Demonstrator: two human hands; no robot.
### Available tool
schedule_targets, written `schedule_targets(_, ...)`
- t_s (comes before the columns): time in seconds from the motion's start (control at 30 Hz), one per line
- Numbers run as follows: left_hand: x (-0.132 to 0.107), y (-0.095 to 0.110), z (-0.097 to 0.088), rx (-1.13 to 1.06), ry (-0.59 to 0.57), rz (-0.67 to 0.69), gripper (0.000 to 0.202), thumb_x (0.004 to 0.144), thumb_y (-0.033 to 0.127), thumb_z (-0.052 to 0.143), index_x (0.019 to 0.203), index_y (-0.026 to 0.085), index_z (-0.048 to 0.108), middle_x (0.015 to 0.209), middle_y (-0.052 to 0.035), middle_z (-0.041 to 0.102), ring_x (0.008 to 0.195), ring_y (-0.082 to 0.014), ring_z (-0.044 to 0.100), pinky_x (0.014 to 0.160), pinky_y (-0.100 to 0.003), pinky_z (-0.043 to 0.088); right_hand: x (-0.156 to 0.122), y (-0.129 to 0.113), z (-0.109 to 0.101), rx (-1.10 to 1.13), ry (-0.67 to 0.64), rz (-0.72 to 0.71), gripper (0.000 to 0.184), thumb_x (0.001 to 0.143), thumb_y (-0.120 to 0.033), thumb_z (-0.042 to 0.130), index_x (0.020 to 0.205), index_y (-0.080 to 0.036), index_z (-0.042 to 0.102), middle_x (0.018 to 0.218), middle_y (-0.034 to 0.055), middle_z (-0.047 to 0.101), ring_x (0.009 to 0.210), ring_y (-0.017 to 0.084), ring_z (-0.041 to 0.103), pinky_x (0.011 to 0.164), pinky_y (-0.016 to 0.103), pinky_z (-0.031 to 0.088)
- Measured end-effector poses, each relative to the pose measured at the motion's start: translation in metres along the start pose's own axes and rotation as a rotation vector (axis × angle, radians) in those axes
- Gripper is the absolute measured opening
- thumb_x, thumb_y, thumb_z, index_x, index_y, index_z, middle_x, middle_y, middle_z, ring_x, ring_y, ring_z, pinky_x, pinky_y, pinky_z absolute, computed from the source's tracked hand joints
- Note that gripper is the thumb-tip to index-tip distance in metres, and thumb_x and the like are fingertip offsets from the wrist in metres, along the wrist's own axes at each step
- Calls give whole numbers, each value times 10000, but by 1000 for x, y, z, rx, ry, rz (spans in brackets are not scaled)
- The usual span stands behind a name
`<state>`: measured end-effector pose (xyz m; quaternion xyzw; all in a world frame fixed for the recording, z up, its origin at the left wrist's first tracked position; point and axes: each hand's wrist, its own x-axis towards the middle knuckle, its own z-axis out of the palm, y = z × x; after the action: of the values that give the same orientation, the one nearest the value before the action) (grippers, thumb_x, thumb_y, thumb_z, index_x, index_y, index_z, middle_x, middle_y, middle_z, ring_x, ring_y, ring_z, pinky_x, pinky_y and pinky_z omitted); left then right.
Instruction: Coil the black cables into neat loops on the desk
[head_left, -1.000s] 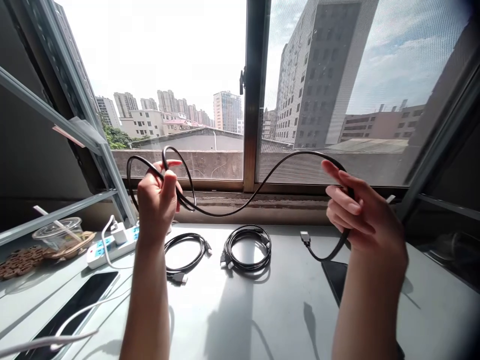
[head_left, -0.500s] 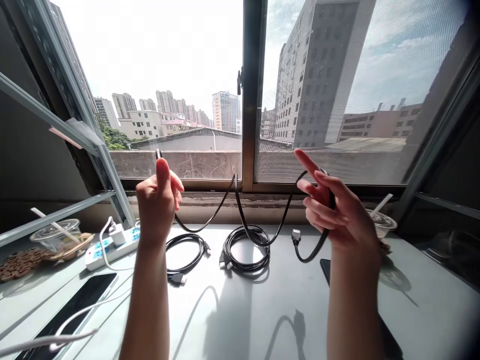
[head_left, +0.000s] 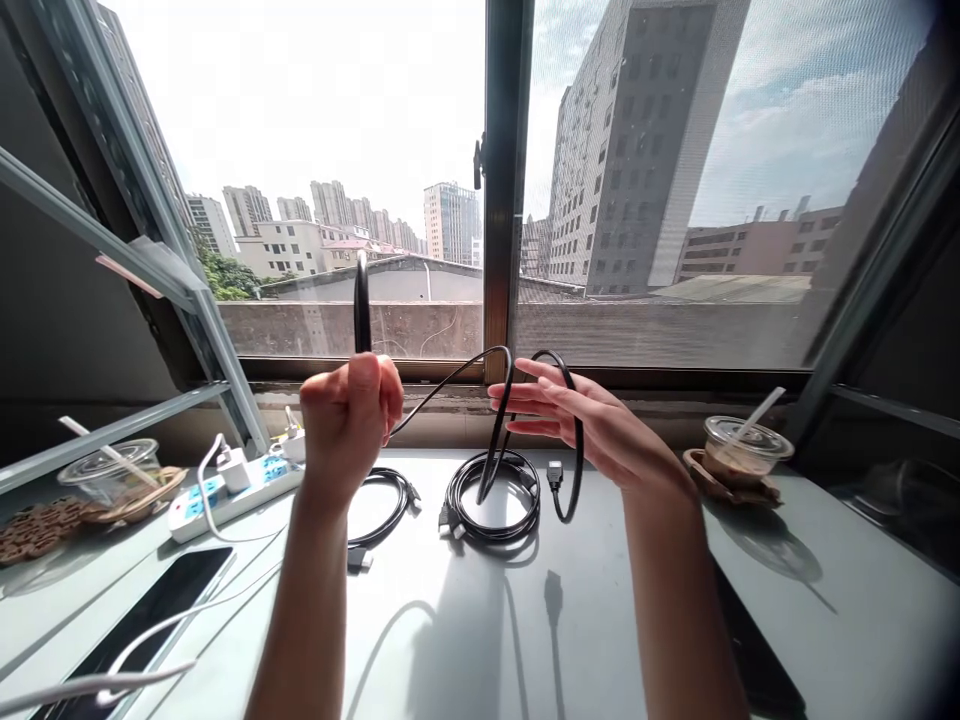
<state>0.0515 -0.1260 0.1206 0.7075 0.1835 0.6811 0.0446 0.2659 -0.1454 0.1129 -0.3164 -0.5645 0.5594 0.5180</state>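
Head view shows our left grip [head_left: 351, 415] fisted tight around the black cable [head_left: 362, 300], while our right grip [head_left: 592, 430] lies open, fingers straight, the cable looped over it and hanging above two coiled cables [head_left: 454, 495] on the grey surface [head_left: 600, 600].
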Motion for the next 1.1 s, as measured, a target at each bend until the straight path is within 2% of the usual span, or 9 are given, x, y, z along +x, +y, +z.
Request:
schedule_targets(0.13,-5,5,10,21,-73,-16,564,919,427,402,422,162,433,365,39,355,316,-42,317,385,-233,264,3,3,10,102,-134,-79,324,899,-308,485,1203,-211,543,1140,66,643,1030,176,621,877,330,507)
schedule_targets(0.27,-12,16,25,51,-236,-85,515,937,369,372,477,159,474,401,39,378,346,-42,318,393,-223,240,5,6,19,197,-120,-99,296,843,-465,556,983,-223,654,1038,39,679,962,162,641,848,283,517)
schedule_targets(0.37,-16,27,38,145,-397,-132,479,936,328,338,501,159,449,424,40,379,377,-50,330,417,-222,244,4,6,25,190,-122,-113,354,794,-513,597,974,-216,662,1013,44,680,956,176,634,821,278,522)
schedule_targets(0.57,-19,45,51,270,-638,-242,354,869,234,326,538,169,435,450,33,404,415,-78,365,462,-228,274,0,2,22,106,6,-180,227,733,-306,707,923,-200,645,871,4,686,875,116,641,745,177,503)
schedule_targets(0.7,-18,45,47,206,-579,-310,326,891,275,311,656,176,514,544,17,510,500,-105,472,496,-220,343,1,2,13,-14,52,-203,159,787,-243,618,928,-170,625,844,11,679,698,85,637,577,148,495)
schedule_targets(0.8,-17,43,39,230,-455,-379,180,854,272,427,971,206,547,611,31,558,546,-121,534,501,-213,389,0,3,8,-215,119,-197,316,811,-278,566,1105,-165,589,870,27,684,416,43,509,369,162,417)
schedule_targets(0.87,-16,39,34,299,-403,-352,364,805,250,515,1165,225,471,715,13,598,628,-143,582,510,-216,422,-1,3,5,-354,196,-197,397,799,-300,571,1172,-165,576,858,36,695,310,20,391,288,168,336)
schedule_targets(1.0,-14,25,29,386,-422,-107,648,753,214,606,1346,290,357,1206,-83,547,1038,-237,552,837,-359,482,-7,1,2,-624,415,-269,306,731,-255,630,1011,-146,683,752,42,702,323,50,421,283,182,315)
schedule_targets(1.1,-15,12,34,398,-453,-55,707,763,211,622,1389,305,307,1347,-97,449,1112,-259,508,993,-454,388,-13,-4,2,-812,464,-440,230,733,-261,650,927,-158,718,731,46,697,461,113,555,350,205,374)
